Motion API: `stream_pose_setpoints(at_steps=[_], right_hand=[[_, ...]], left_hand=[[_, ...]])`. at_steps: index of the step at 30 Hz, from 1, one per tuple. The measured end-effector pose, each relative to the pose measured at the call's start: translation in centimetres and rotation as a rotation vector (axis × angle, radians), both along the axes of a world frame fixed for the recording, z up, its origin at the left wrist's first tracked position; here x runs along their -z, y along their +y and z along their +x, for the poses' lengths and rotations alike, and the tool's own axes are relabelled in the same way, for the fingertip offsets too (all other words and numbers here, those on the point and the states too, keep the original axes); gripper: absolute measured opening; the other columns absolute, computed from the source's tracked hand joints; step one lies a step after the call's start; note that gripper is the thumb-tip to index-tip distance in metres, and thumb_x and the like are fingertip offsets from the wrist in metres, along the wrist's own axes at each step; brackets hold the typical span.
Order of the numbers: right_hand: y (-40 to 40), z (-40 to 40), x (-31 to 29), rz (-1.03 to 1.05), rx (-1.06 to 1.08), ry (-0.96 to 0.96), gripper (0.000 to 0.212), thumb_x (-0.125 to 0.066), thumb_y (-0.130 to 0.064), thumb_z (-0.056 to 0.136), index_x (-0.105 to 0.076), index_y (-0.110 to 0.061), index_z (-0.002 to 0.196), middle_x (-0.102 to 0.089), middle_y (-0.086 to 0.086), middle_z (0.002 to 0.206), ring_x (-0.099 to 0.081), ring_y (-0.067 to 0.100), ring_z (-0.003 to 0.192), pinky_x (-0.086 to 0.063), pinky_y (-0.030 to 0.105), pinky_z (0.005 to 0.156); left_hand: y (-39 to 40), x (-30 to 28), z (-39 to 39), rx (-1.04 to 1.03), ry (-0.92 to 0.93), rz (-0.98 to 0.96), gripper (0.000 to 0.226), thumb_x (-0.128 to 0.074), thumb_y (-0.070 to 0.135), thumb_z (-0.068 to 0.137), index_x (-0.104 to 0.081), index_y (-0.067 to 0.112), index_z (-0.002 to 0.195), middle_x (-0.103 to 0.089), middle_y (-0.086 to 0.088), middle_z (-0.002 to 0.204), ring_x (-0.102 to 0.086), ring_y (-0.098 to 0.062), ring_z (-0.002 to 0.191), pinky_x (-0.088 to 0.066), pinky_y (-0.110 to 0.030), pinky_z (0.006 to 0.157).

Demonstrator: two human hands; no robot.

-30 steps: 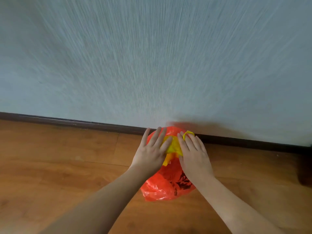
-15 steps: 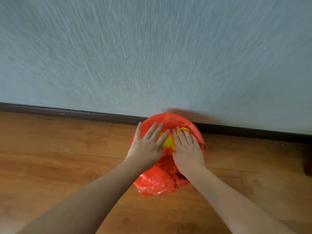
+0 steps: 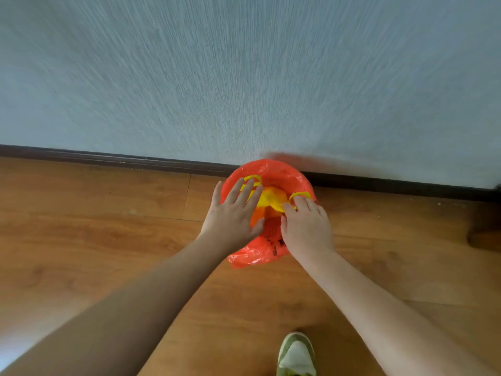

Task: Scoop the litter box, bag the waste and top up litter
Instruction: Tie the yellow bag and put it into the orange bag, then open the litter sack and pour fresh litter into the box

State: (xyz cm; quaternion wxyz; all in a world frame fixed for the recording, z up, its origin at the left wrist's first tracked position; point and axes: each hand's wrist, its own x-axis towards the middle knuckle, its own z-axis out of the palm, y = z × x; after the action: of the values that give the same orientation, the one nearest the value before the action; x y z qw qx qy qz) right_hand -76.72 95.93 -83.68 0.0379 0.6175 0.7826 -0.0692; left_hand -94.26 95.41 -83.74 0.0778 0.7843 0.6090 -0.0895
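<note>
An orange-red plastic bag (image 3: 274, 171) with a round open mouth stands on the wooden floor against the wall. Inside it lies a yellow bag (image 3: 269, 200) with two loop handles sticking up. My left hand (image 3: 232, 216) rests flat on the left side of the yellow bag, fingers spread, fingertips at one yellow loop. My right hand (image 3: 307, 227) lies on the right side, its fingertips touching the other loop. Neither hand clearly grips anything. What is inside the yellow bag is hidden.
A pale textured wall (image 3: 244, 77) rises right behind the bag, with a dark baseboard (image 3: 108, 158) along its foot. A dark furniture leg (image 3: 485, 229) stands at the right edge. My green and white shoe (image 3: 296, 354) is on the floor (image 3: 95, 226) below the bag.
My hands have spread apart over the bag, uncovering more of the yellow bag and its two loops. The camera has tilted down, bringing my shoe into view.
</note>
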Motion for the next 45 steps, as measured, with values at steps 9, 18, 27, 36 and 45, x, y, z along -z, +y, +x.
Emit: stream_pose_setpoints(at_steps=[9, 18, 27, 36, 45], right_hand=[[-4.9, 1.3, -13.5, -0.065, -0.014, 0.052, 0.035, -0.048, -0.035, 0.095, -0.064, -0.014, 0.118, -0.062, 0.007, 0.126, -0.054, 0.027, 0.121, -0.043, 0.043, 0.101], [-8.4, -0.4, -29.9, -0.143, 0.009, 0.021, 0.059, -0.028, -0.054, 0.097, -0.038, -0.019, 0.144, -0.04, 0.006, 0.15, -0.033, 0.026, 0.14, -0.027, 0.042, 0.114], [-13.7, -3.9, -48.1, -0.135, -0.028, 0.013, 0.06, -0.025, -0.052, 0.099, -0.029, -0.019, 0.149, -0.031, 0.006, 0.155, -0.025, 0.026, 0.144, -0.021, 0.043, 0.116], [-17.6, -6.5, -65.5, -0.033, -0.042, 0.022, 0.058, -0.021, -0.053, 0.1, -0.022, -0.024, 0.15, -0.018, 0.002, 0.159, -0.015, 0.023, 0.147, -0.012, 0.04, 0.118], [-20.8, -8.5, -74.4, 0.0, -0.039, 0.072, 0.059, -0.025, -0.051, 0.1, -0.015, -0.026, 0.152, -0.009, 0.001, 0.161, -0.008, 0.023, 0.148, -0.01, 0.041, 0.12]], left_hand=[[-4.7, -13.7, 1.3, -0.044, -0.025, -0.08, 0.068, -0.017, 0.06, 0.097, -0.017, 0.021, 0.153, -0.019, -0.006, 0.16, -0.01, -0.025, 0.149, -0.015, -0.053, 0.116], [-8.0, -31.7, -1.9, -0.203, -0.06, -0.112, 0.069, -0.018, 0.064, 0.094, -0.018, 0.026, 0.152, -0.024, -0.002, 0.159, -0.017, -0.022, 0.147, -0.029, -0.048, 0.114], [-14.0, -51.5, -5.0, -0.183, -0.085, -0.044, 0.07, -0.016, 0.065, 0.094, -0.011, 0.028, 0.153, -0.023, 0.0, 0.159, -0.016, -0.021, 0.148, -0.021, -0.051, 0.117], [-19.2, -67.2, -8.3, -0.097, -0.106, 0.126, 0.066, -0.018, 0.063, 0.094, -0.02, 0.029, 0.151, -0.031, 0.003, 0.156, -0.022, -0.018, 0.146, -0.021, -0.046, 0.116], [-22.6, -76.5, -9.1, -0.007, -0.074, 0.209, 0.063, -0.015, 0.058, 0.096, -0.02, 0.029, 0.151, -0.03, 0.004, 0.156, -0.022, -0.018, 0.146, -0.022, -0.046, 0.118]])
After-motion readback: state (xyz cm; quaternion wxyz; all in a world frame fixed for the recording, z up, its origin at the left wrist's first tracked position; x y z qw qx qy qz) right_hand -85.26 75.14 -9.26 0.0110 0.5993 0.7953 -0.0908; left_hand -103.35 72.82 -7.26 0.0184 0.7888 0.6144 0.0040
